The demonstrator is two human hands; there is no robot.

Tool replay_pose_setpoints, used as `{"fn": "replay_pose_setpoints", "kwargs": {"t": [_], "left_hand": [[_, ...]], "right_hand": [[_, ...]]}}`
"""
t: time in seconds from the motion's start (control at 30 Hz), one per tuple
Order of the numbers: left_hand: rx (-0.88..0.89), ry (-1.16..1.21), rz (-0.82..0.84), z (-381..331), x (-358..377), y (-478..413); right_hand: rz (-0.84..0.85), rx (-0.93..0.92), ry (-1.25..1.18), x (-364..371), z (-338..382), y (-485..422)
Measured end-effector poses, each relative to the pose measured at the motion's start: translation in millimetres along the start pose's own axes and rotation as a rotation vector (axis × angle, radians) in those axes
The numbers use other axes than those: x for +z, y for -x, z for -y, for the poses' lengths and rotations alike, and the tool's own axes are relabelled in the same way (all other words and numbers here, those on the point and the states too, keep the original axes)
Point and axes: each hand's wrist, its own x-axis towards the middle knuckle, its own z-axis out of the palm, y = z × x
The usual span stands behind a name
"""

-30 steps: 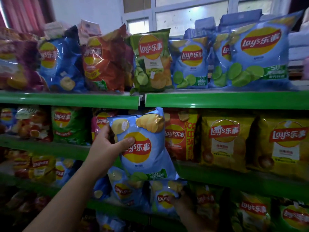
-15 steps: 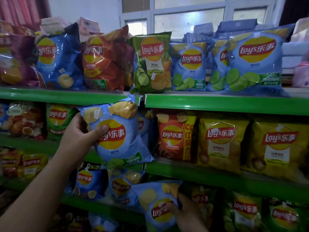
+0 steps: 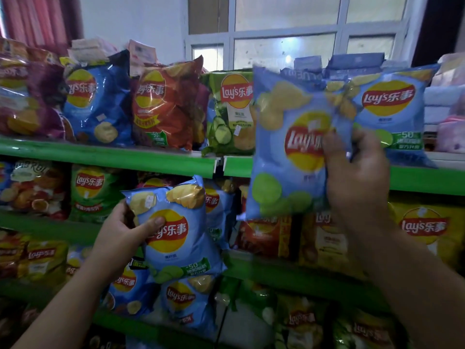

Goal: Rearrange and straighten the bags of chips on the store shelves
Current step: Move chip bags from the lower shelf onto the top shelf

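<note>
Shelf bags (image 3: 392,109) behind raised blue bag (image 3: 289,152)

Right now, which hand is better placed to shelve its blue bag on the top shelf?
Right. The right hand holds the raised blue bag at top shelf level, beside the matching bag standing there. The left hand grips the lower blue bag one shelf down.

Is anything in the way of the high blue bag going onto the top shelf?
Unclear. The upper blue bag, pinched by the right hand, covers the top shelf spot behind it. A green bag stands close on one side and a big blue bag on the other.
</note>
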Motion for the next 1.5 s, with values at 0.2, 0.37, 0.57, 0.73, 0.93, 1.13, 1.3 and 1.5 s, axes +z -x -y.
{"fn": "replay_pose_setpoints", "kwargs": {"t": [0.2,0.37,0.57,0.73,0.93,1.13,1.3,1.5], "left_hand": [[0.051,0.018,0.012,-8.9,4.6,-7.1],[0.09,0.007,0.018,-20.3,2.2,-12.0],[0.13,0.028,-0.013,-36.1,-6.8,-23.4],[0.16,0.033,-0.051,-43.0,-9.6,-31.0],[0.18,0.063,-0.069,-69.8,-11.2,-51.7],[0.227,0.017,-0.03,-93.7,-16.3,-68.6],[0.245,-0.015,-0.031,-107.1,-16.0,-77.5],[0.257,-0.02,-0.032,-113.0,-12.8,-79.5]], "right_hand": [[-0.102,-0.126,0.108,28.9,-2.4,-106.0],[-0.12,0.054,0.321,42.7,-38.8,-140.7],[-0.222,0.166,0.461,47.7,-52.0,-138.5],[-0.206,-0.701,0.57,77.2,-27.5,-110.9],[0.356,0.032,0.414,141.2,-19.1,-99.3],[0.269,0.471,0.222,155.1,-34.3,-113.6],[0.268,0.328,0.329,163.7,-29.8,-118.5],[0.145,-0.021,0.443,155.9,-12.6,-121.7]]}}
